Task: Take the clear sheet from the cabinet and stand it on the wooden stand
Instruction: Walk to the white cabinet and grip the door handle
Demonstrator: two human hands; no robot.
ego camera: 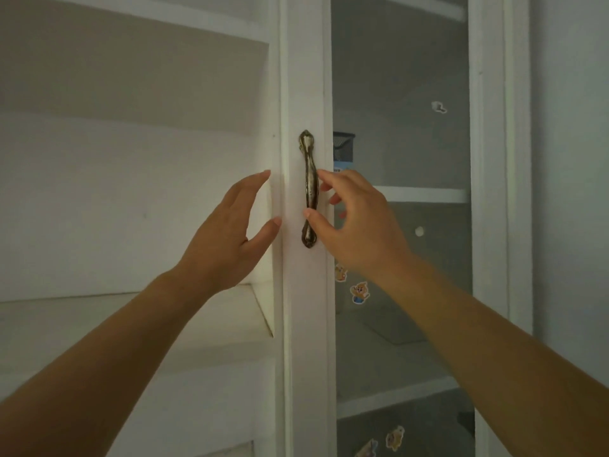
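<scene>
Head view: the person faces a white cabinet (306,324) at close range, both bare arms raised toward it.

Door: a white-framed glass door (402,77) on the right half appears shut; its left stile carries an ornate, tarnished metal handle (309,189), mounted upright.

Right hand (357,225): at the handle, fingers loosely curled. Thumb tip lies against the handle's lower part, index fingertip touches its right side near mid-height; the remaining fingers are bent behind, by the stile edge. The hand is not closed; the grip is partial, thumb and index bracketing the handle.

Left hand (230,235): spread, palm turned toward the right, fingers extended and together, thumb apart. Fingertips and thumb tip sit at the left edge of the door stile, holding nothing.

Left of the stile: open shelving, white, with a shelf board (131,311) showing beneath the left forearm.

Behind the glass: a dark mesh basket (343,145) stands on an upper shelf just right of the handle. Cartoon stickers (360,292) are stuck on the pane. On the lower shelf a pale, flat, translucent rectangle (392,328) lies near the right forearm; this may be the clear sheet, but the dim light does not allow a firm identification. Wooden stand: not seen.
</scene>
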